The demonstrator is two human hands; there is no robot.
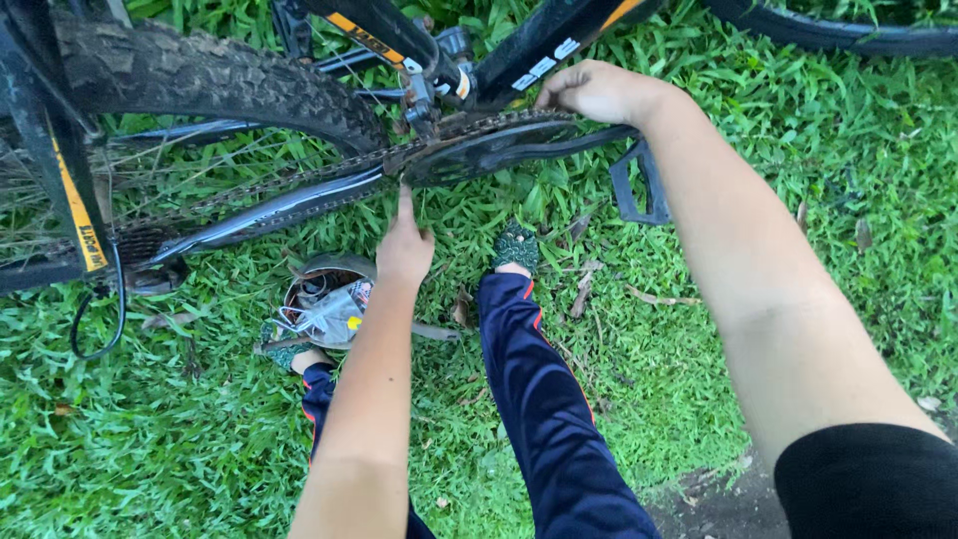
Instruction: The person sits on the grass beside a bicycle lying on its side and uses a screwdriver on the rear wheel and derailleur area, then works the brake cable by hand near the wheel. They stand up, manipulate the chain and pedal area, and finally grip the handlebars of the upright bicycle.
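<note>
Chain (299,180): L hand (404,250) touching, R hand (599,92) on chainring (489,145).

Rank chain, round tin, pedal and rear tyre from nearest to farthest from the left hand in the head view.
From the left hand:
1. Chain, just above the fingertip.
2. Round tin, on the grass just left and below.
3. Rear tyre and pedal: upper left and right, too close to call.
</note>
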